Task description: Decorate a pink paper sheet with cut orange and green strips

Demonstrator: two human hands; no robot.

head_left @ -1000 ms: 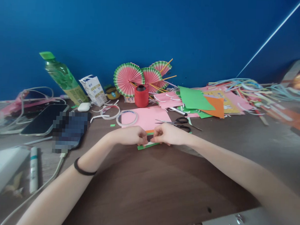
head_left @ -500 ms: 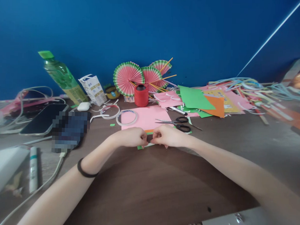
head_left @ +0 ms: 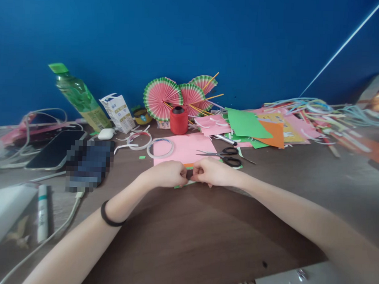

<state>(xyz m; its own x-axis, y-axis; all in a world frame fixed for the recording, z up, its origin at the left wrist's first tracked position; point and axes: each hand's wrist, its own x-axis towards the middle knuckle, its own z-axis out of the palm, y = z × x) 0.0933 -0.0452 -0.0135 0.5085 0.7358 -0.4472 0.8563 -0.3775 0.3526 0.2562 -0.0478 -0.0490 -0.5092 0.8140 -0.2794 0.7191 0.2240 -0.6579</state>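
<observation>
My left hand [head_left: 165,174] and my right hand [head_left: 212,172] meet at the middle of the brown table [head_left: 205,233], fingers curled and pinched together on a small folded paper piece [head_left: 189,178] with green, orange and pink edges. Most of that piece is hidden under my fingers. It lies at the near edge of a pink paper sheet [head_left: 184,148]. A black band circles my left wrist. Black-handled scissors [head_left: 229,156] lie just behind my right hand.
Pink-and-green paper fans [head_left: 178,96] and a red thread spool [head_left: 178,121] stand at the blue wall. Tape rolls [head_left: 160,148], a green bottle [head_left: 77,96], a carton [head_left: 117,112], phones [head_left: 57,150] and cables lie left. Coloured paper sheets [head_left: 249,125] and strips pile up right.
Both hands have shifted slightly away from me with the folded paper, and more of its green edge is now covered.
</observation>
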